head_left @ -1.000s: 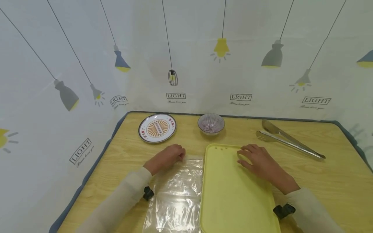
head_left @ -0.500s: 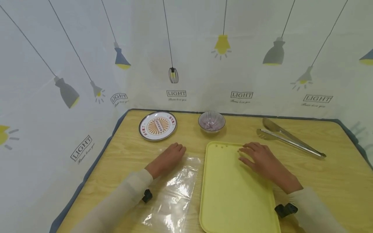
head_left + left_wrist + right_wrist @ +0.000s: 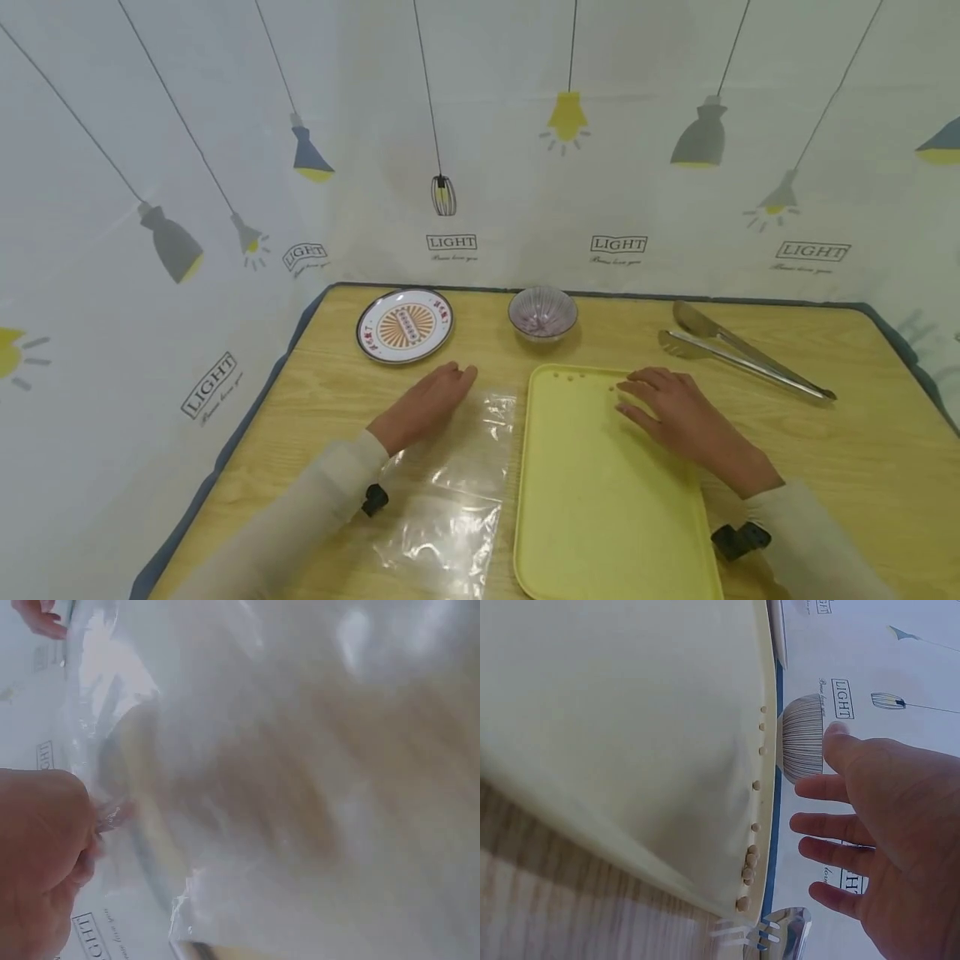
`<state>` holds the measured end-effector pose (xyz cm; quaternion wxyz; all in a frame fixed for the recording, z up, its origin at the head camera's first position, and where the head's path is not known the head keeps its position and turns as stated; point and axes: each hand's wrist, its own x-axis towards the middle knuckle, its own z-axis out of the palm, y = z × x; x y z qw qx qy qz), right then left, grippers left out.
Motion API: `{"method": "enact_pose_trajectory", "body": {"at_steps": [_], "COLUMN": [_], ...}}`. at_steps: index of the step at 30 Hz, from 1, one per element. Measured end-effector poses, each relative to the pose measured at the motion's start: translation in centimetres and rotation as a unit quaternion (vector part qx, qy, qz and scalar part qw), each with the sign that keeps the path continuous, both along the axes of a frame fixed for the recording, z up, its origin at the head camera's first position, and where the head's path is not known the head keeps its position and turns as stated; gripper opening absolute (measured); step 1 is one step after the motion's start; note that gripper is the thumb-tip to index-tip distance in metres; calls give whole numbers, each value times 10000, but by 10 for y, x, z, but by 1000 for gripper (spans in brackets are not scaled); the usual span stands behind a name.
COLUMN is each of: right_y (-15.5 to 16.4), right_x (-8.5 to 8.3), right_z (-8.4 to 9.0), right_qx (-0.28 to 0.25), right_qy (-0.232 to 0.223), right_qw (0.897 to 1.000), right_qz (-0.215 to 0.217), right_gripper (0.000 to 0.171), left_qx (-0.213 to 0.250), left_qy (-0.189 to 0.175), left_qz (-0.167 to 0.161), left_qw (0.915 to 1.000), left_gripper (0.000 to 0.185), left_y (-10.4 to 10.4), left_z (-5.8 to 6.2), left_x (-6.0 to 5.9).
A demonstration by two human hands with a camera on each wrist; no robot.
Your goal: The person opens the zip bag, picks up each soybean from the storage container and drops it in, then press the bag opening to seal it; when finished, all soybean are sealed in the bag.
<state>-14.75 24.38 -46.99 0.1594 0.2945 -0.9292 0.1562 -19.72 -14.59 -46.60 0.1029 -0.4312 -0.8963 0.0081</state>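
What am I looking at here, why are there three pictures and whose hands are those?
These are one person's bare hands, filmed by three cameras at once. The wide picture comes from a camera on the head, looking down at a wooden table. The other two come from cameras strapped to the wrists, so they look sideways and very close.

The left hand rests on a clear plastic bag lying flat; its wrist view is mostly blurred plastic. The right hand lies with fingers spread on a yellow tray.

Farther back sit a patterned plate, a small striped bowl and metal tongs. The backdrop is a cloth printed with lamps.
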Motion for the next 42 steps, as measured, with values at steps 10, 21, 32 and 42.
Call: {"method": "enact_pose_trajectory", "body": {"at_steps": [10,21,32,42], "right_y": [3,2,4,7], "right_x": [2,6,5,4], "right_z": [2,3,5,3], "right_qx": [14,2,-3,78], "right_qy": [95,-19,-161,-342], "right_qw": [10000,10000,9999,9993], "right_qz": [-26,10,-12,-133], "right_gripper": [31,28,30,32], "left_qx": [-568,123,447,-319], "left_qy": [-1729,-322,171,-1028], "left_qz": [266,-198,1086,1824], "left_qw": [9829,9992,9929,9773], "left_gripper": [7,39,78,135], "left_y": [-8,-5,-6,-6], "left_z": [26,14,14,22], "left_x": [-4,-2,-5,-3]}}
